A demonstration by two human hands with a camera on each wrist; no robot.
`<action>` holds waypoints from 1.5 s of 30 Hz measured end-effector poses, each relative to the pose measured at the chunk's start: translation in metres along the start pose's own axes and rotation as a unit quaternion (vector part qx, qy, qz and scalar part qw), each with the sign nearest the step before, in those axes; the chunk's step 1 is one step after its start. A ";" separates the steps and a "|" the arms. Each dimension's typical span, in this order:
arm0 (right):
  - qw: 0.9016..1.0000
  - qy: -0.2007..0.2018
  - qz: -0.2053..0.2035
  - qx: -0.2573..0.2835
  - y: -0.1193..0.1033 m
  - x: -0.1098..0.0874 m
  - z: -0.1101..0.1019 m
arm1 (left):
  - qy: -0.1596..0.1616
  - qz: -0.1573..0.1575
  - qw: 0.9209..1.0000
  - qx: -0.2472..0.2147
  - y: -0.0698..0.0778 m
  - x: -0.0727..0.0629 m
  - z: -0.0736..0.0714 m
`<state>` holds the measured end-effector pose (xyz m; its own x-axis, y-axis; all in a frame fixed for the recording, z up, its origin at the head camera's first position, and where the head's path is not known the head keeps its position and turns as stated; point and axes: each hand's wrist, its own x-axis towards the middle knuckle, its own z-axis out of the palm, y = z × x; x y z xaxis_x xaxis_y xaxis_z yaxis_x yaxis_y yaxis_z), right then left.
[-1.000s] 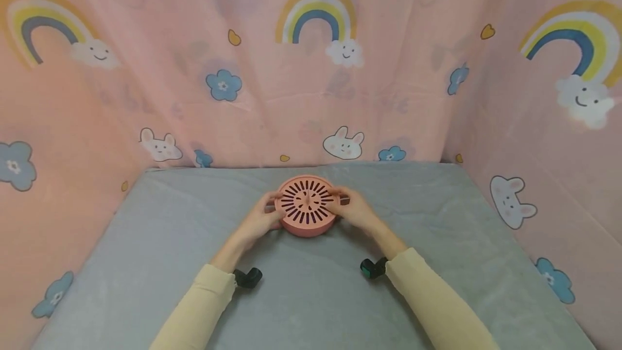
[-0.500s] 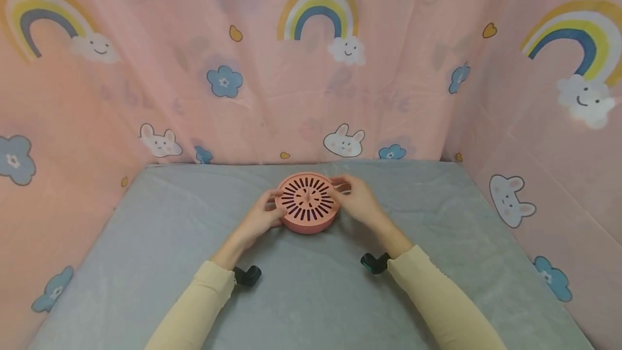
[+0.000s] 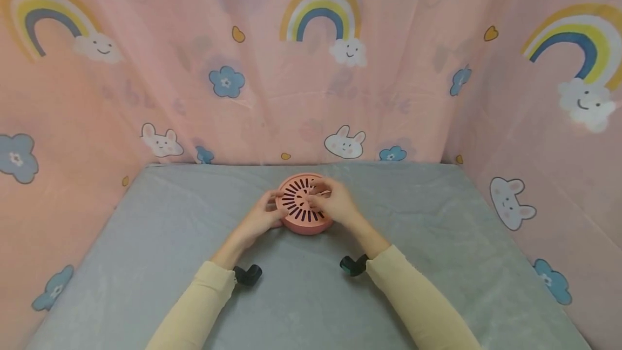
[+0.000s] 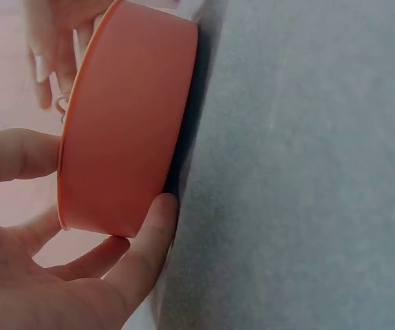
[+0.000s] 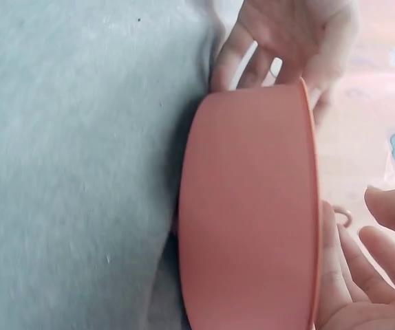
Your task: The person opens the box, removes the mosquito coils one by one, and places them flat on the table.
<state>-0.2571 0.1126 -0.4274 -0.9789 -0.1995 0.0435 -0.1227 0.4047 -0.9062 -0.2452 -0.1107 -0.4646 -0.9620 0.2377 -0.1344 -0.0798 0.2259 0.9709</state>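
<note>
Right hand left the right side of the round pink box, coming in over its slotted lid, fingers near the ring; black wrist camera and sleeve shifted left.

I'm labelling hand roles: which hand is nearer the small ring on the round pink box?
Right. The right hand is over the top of the pink box, fingers close to the ring; the left hand grips the box's left side, farther from it.
</note>
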 end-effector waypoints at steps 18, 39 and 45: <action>0.992 -0.017 0.079 0.094 -0.005 0.018 0.015 | 0.024 0.004 1.000 -0.003 0.005 -0.003 0.004; 0.997 -0.023 0.057 0.050 -0.013 0.015 -0.023 | 0.025 0.003 1.000 0.012 0.002 -0.004 0.000; 0.998 -0.008 0.044 0.042 -0.012 0.015 -0.048 | 0.026 0.007 1.000 0.008 0.002 -0.005 0.001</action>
<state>-0.2779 0.1472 -0.3960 -0.9824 -0.1816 -0.0434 -0.0225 0.3456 -0.9381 -0.2401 -0.1107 -0.4622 -0.9753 0.1914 -0.1099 -0.0625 0.2381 0.9692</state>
